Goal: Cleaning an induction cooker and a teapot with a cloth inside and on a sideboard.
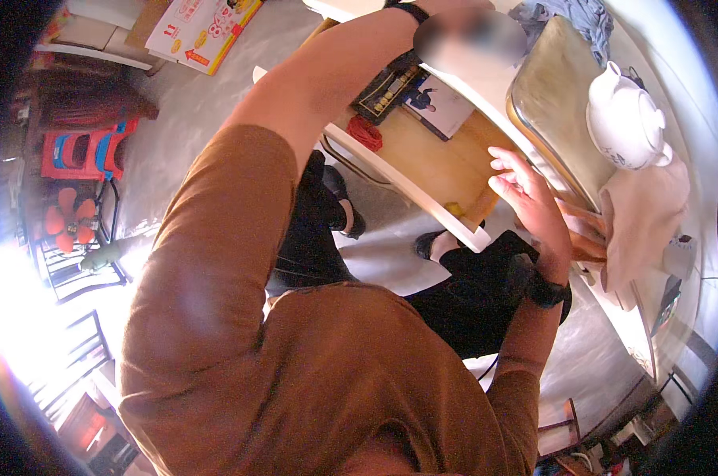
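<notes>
A drawer (439,160) with a white rim and a wood-coloured bottom stands pulled out in front of me. Over its right side hovers my right hand (519,178), empty, fingers apart. My left arm reaches across the drawer's far left part. At the top edge my left hand (457,7) is mostly blurred and cut off, so its grip cannot be made out. Inside the drawer lie a dark box with gold markings (388,92), a flat printed box or booklet (439,107), a bundle of red cord (365,132) and a small yellow item (454,208).
Right of the drawer, a tan slab with a shiny edge (555,101) lies by a white teapot (624,119), a grey cloth (573,24) and a beige cloth (647,220). On the left are a red-and-blue plastic stool (88,149), an orange-bladed fan (70,220) and a printed carton (201,33).
</notes>
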